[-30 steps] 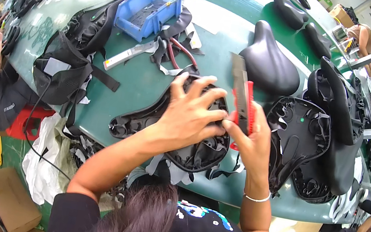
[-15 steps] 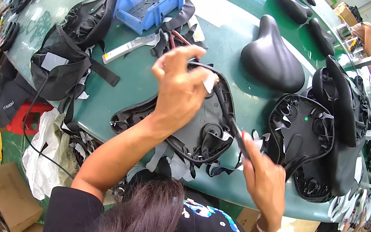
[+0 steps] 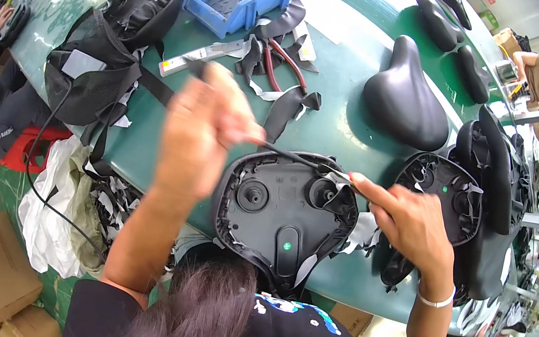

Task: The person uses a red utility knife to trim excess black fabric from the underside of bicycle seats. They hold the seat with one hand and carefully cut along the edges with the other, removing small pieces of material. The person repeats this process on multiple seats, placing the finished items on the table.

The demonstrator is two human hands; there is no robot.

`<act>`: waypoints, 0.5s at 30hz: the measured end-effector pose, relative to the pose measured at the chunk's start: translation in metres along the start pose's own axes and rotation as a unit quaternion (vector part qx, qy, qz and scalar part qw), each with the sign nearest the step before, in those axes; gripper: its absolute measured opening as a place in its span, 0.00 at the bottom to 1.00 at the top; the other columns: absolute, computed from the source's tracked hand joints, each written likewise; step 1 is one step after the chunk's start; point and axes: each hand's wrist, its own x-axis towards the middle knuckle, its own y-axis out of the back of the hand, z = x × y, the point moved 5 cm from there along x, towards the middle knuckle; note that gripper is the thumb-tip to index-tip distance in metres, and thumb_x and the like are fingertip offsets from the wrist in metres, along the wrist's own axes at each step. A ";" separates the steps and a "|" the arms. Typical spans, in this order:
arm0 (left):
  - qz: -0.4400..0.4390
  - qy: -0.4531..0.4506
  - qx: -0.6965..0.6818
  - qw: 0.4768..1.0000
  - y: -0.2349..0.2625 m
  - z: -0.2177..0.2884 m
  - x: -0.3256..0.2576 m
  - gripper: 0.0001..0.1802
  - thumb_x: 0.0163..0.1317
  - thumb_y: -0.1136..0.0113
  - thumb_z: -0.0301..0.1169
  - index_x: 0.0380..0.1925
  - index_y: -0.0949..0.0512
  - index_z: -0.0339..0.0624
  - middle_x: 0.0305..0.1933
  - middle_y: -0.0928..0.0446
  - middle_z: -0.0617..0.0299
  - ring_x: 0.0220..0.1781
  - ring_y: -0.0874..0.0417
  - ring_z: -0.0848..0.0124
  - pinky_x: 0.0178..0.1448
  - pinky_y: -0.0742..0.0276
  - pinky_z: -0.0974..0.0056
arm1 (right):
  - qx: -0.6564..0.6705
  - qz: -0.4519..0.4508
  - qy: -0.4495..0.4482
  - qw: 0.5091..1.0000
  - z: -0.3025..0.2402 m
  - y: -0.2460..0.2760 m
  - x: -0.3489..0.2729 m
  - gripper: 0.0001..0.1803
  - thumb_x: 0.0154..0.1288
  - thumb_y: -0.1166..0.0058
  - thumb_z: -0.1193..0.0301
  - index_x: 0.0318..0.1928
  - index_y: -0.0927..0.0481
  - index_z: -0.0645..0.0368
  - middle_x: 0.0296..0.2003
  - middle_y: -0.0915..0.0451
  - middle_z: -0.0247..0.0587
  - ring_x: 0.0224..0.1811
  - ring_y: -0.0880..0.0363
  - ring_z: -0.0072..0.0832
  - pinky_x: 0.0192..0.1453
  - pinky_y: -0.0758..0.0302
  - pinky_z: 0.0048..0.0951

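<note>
Several ctns (image 3: 4, 260) on flr (image 3: 7, 189) nr green worktop (image 3: 332, 125). L hand (image 3: 201, 133) closed on dark strip (image 3: 292, 156); R hand (image 3: 412, 223) half-curled by saddle shell (image 3: 261, 223), grip hidden

No words or numbers are legible. Just in front of the blue, open-topped plastic bin (image 3: 204, 12), a long, flat white strip (image 3: 210, 52) bears markings too small to read. Well in front of the bin, a dark grey moulded saddle base (image 3: 269, 214) carries a round green mark (image 3: 287, 246), without readable lettering.
</note>
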 end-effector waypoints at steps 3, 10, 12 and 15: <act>-0.002 -0.002 0.194 0.981 -0.005 0.042 0.018 0.13 0.67 0.46 0.39 0.31 0.27 0.41 0.23 0.30 0.63 0.26 0.28 0.67 0.38 0.27 0.61 | -0.005 -0.004 -0.057 0.998 -0.009 -0.014 -0.033 0.33 0.57 0.45 0.72 0.64 0.32 0.38 0.17 0.30 0.37 0.14 0.30 0.35 0.19 0.34 0.38; -0.313 -0.021 0.679 0.663 -0.059 -0.057 0.021 0.14 0.57 0.37 0.40 0.28 0.22 0.39 0.39 0.24 0.60 0.48 0.28 0.64 0.56 0.34 0.58 | 0.050 0.031 -0.070 0.996 -0.004 -0.015 -0.042 0.31 0.57 0.44 0.73 0.63 0.29 0.41 0.16 0.30 0.37 0.13 0.30 0.34 0.17 0.34 0.34; -0.260 0.264 0.344 0.863 -0.060 -0.089 0.028 0.15 0.65 0.43 0.41 0.30 0.23 0.38 0.37 0.21 0.62 0.41 0.24 0.72 0.47 0.28 0.64 | 0.038 0.049 -0.074 0.995 -0.004 -0.025 -0.050 0.31 0.57 0.44 0.74 0.62 0.29 0.41 0.16 0.30 0.37 0.13 0.30 0.34 0.17 0.34 0.34; -0.051 0.236 0.232 0.942 -0.040 -0.075 0.055 0.15 0.69 0.49 0.39 0.26 0.28 0.43 0.25 0.27 0.67 0.23 0.30 0.81 0.23 0.41 0.76 | 0.035 0.032 -0.146 0.988 -0.014 -0.031 -0.068 0.28 0.56 0.43 0.72 0.60 0.27 0.46 0.18 0.30 0.39 0.16 0.28 0.36 0.20 0.34 0.36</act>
